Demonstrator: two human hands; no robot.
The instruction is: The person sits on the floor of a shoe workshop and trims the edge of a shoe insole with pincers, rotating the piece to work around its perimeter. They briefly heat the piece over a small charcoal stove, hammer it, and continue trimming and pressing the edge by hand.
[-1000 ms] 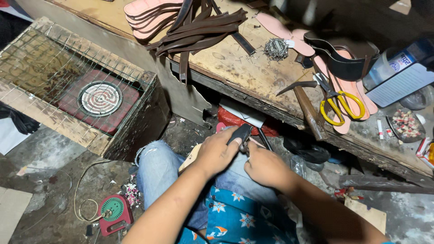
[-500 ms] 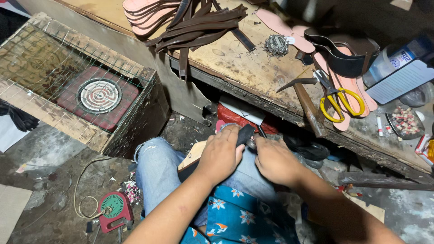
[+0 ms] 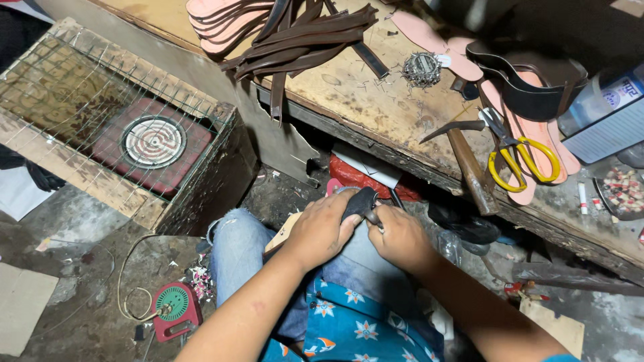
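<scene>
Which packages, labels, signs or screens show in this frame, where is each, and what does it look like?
Bottle: right end of the workbench, lying tilted; clear plastic with a blue-and-white label.
Grey box: just below the bottle, flat, ribbed, pale grey-blue.
Red packet: under the bench edge, beyond the hands; red with a white strip.
No signs or screens.

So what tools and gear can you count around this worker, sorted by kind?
Yellow-handled scissors: 1
Hammer: 1
Electric coil hotplate in a wire-covered box: 1
Clump of small nails: 1
Dark strap piece held by left hand and right hand: 1
Total: 5
</scene>
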